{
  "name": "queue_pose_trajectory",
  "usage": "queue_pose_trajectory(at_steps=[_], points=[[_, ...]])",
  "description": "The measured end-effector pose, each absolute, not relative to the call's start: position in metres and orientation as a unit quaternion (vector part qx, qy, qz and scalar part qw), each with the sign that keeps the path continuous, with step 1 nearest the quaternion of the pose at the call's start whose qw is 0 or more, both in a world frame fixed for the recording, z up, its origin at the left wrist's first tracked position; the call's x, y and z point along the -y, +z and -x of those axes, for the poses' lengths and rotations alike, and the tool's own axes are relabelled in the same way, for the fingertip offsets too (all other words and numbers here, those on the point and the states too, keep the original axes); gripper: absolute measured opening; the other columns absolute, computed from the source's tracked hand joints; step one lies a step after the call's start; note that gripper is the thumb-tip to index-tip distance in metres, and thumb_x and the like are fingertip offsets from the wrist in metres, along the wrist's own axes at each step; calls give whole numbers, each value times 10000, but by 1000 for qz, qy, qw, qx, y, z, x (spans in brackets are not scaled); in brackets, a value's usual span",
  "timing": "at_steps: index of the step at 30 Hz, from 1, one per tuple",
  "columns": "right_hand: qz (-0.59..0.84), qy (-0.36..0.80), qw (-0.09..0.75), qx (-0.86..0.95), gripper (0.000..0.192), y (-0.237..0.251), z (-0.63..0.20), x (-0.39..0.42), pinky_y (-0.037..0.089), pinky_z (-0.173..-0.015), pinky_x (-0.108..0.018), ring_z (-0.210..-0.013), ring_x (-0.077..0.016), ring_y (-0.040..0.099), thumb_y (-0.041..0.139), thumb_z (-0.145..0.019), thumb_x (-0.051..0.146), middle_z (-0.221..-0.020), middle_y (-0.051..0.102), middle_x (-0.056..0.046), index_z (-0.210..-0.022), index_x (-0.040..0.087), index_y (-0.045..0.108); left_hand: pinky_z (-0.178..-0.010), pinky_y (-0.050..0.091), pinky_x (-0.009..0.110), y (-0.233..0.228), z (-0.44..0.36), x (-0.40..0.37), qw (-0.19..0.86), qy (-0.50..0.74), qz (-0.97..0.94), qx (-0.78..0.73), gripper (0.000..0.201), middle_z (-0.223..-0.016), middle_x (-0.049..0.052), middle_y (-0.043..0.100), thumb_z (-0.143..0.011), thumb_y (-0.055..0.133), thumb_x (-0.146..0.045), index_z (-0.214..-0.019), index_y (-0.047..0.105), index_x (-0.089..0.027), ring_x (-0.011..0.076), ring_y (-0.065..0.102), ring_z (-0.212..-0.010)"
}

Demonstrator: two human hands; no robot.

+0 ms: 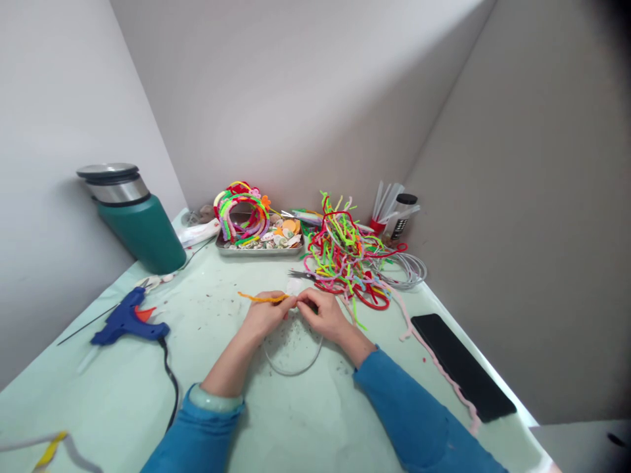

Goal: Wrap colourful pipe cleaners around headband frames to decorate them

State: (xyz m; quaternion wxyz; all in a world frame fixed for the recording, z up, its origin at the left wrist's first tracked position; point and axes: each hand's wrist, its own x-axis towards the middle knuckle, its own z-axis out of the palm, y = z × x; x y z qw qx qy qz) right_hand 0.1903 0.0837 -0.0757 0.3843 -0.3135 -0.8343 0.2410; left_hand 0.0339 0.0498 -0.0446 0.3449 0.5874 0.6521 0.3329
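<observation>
My left hand (266, 316) is closed with an orange pipe cleaner (263, 299) between thumb and fingers, its loose end sticking out to the left. Close beside it, my right hand (323, 314) is pinched, fingertips meeting those of the left. A thin grey hoop (292, 374) hangs below, its two sides running up under my hands; its top is hidden by the fingers. Just beyond the right hand lie scissors (302, 274) with dark blades and red handles, beside a tangled heap of colourful pipe cleaners (345, 246).
A blue glue gun (131, 320) with a black cord lies left, near a green bottle (142, 230). At the back, a metal tray (261, 251) carries wrapped hoops (244, 217) and small cut pieces. Right are coiled grey wire (409, 270), a lidded jar (401, 220) and a black phone-like slab (461, 364).
</observation>
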Motion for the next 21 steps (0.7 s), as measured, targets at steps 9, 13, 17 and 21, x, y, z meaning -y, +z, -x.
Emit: queue_pose_trajectory(at_steps=[9,13,17,21], points=[[297,250,384,838,112,-76,-191,-82,404,-631,-233,-675,-131,537,485,-808,154,-749,607,-21,-837,176,591,-385,214,214,-53,-35,-51,454,368,-499,-640,352,-409,-56,402,-704,514,-473,-552,549,-158,70,306,-367],[299,247,392,834,122,-75,-191,-82,402,-628,-232,-671,-131,535,478,-806,144,-745,605,-19,-828,178,593,-372,223,219,-53,-35,-51,449,360,-499,-648,403,-410,-50,427,-709,493,-525,-583,588,-155,72,304,-345],[324,238,403,822,117,-75,-189,-82,385,-594,-222,-629,-120,521,479,-795,136,-707,595,-8,-794,174,590,-416,277,218,-51,-36,-52,347,346,-542,-683,471,-417,-21,497,-733,447,-557,-591,651,-157,96,407,-385],[343,238,411,810,116,-74,-187,-83,374,-575,-212,-613,-112,511,477,-794,139,-694,589,-4,-768,167,587,-444,301,219,-49,-35,-51,308,349,-550,-693,541,-340,-5,452,-738,416,-591,-595,679,-142,136,475,-433]])
